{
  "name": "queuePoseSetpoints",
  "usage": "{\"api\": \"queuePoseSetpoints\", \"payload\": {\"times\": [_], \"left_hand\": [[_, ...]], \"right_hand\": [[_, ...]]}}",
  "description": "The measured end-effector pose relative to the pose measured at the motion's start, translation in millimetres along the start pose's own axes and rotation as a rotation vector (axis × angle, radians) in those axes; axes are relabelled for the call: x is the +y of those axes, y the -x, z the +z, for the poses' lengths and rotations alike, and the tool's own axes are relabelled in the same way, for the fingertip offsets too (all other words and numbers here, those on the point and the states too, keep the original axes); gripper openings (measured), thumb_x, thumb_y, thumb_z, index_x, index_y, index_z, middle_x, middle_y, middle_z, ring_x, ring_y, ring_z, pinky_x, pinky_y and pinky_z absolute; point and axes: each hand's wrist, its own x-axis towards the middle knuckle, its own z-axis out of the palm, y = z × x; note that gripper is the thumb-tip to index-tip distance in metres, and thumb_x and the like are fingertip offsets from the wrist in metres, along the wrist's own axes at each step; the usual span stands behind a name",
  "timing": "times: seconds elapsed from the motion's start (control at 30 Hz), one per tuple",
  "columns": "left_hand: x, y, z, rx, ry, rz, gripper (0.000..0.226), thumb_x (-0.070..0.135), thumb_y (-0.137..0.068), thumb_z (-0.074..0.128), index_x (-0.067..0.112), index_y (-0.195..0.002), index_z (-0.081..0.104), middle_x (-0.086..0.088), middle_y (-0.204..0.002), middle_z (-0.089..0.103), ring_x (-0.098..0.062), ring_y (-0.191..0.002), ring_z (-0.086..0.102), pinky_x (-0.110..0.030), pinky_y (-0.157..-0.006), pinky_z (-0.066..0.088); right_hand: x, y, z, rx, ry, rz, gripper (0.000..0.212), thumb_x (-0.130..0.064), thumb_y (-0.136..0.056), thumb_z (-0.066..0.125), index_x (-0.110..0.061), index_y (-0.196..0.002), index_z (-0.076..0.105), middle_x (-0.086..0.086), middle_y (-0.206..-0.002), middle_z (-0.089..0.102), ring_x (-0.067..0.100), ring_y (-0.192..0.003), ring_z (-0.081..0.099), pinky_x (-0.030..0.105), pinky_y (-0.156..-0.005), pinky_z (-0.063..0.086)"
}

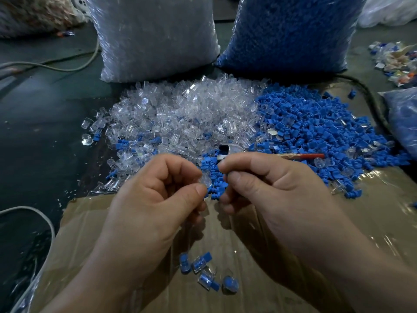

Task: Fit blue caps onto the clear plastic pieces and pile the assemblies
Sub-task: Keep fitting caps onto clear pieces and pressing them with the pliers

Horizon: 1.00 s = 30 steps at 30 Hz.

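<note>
1. The clear piece (206, 181) was pinched between the left hand's (155, 197) thumb and fingertips, above the cardboard (349, 222) and just short of the right hand (270, 190).
2. The right hand was curled tight on something small. A blue sliver showed at its fingertips, probably a cap, mostly hidden.
3. Risk: the parts looked unjoined. A crooked entry could jam the cap or squirt the slick piece free.
4. Risk: a dropped part would be lost among the loose blue caps (316, 132) directly beyond.
5. Risk: the few finished assemblies (207, 274) lay between the wrists, where a forearm sweep could scatter them.
</note>
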Motion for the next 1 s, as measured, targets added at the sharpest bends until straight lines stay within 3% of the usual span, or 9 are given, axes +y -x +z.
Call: {"api": "queuePoseSetpoints", "payload": {"times": [0.13,0.2,0.33,0.5,0.63,0.73,1.0], "left_hand": [[3.0,2.0,3.4,-0.041,0.067,-0.09,0.014,0.021,-0.07,0.078,0.026,-0.082,0.072,-0.005,-0.063,0.067,-0.018,-0.051,0.065,-0.028,-0.046,0.052],[5.5,3.2,5.6,-0.046,0.091,-0.135,0.019,0.025,-0.068,0.086,0.026,-0.081,0.072,-0.006,-0.063,0.066,-0.019,-0.05,0.064,-0.03,-0.046,0.052],[8.8,4.3,7.7,-0.033,0.119,-0.185,0.027,0.035,-0.06,0.075,0.024,-0.085,0.073,-0.011,-0.064,0.065,-0.022,-0.049,0.062,-0.034,-0.048,0.053],[8.6,3.9,8.0,-0.065,0.126,-0.19,0.019,0.023,-0.069,0.086,0.02,-0.083,0.073,-0.012,-0.064,0.065,-0.021,-0.05,0.061,-0.031,-0.047,0.051],[9.0,3.9,5.6,-0.082,0.212,-0.238,0.009,0.017,-0.071,0.071,0.019,-0.08,0.073,-0.014,-0.059,0.063,-0.022,-0.044,0.058,-0.033,-0.045,0.051],[11.4,2.6,4.2,-0.053,0.306,-0.251,0.011,0.011,-0.068,0.071,0.019,-0.075,0.073,-0.013,-0.059,0.063,-0.02,-0.044,0.058,-0.027,-0.04,0.049],[8.3,3.1,7.5,-0.044,0.081,-0.119,0.018,0.006,-0.069,0.076,0.021,-0.078,0.071,-0.011,-0.062,0.063,-0.022,-0.049,0.057,-0.028,-0.045,0.05]], "right_hand": [[3.8,1.6,1.9,0.008,0.228,-0.1,0.011,-0.02,-0.093,0.062,-0.029,-0.091,0.067,-0.005,-0.082,0.071,0.013,-0.078,0.07,0.038,-0.071,0.059],[3.6,2.0,2.3,0.042,0.433,-0.251,0.006,-0.026,-0.091,0.062,-0.029,-0.09,0.067,-0.009,-0.088,0.065,0.011,-0.087,0.064,0.031,-0.076,0.053],[3.6,0.8,3.1,0.04,0.579,-0.452,0.008,-0.025,-0.09,0.061,-0.022,-0.093,0.068,-0.011,-0.093,0.06,0.01,-0.092,0.059,0.023,-0.077,0.047],[10.8,-1.4,4.2,0.032,0.662,-0.49,0.007,-0.023,-0.091,0.062,-0.022,-0.096,0.067,-0.012,-0.095,0.06,0.007,-0.091,0.06,0.028,-0.077,0.049],[11.0,-1.8,3.8,0.019,0.673,-0.538,0.011,-0.022,-0.092,0.062,-0.02,-0.1,0.069,-0.008,-0.097,0.06,0.01,-0.091,0.06,0.031,-0.075,0.049],[10.9,-1.3,4.8,0.033,0.737,-0.562,0.019,-0.018,-0.092,0.061,-0.017,-0.109,0.07,-0.004,-0.103,0.064,0.016,-0.095,0.061,0.037,-0.077,0.051],[6.3,-1.4,4.9,-0.023,0.862,-0.58,0.027,-0.024,-0.092,0.054,-0.017,-0.115,0.066,0.002,-0.108,0.064,0.024,-0.098,0.058,0.043,-0.078,0.053]]}}
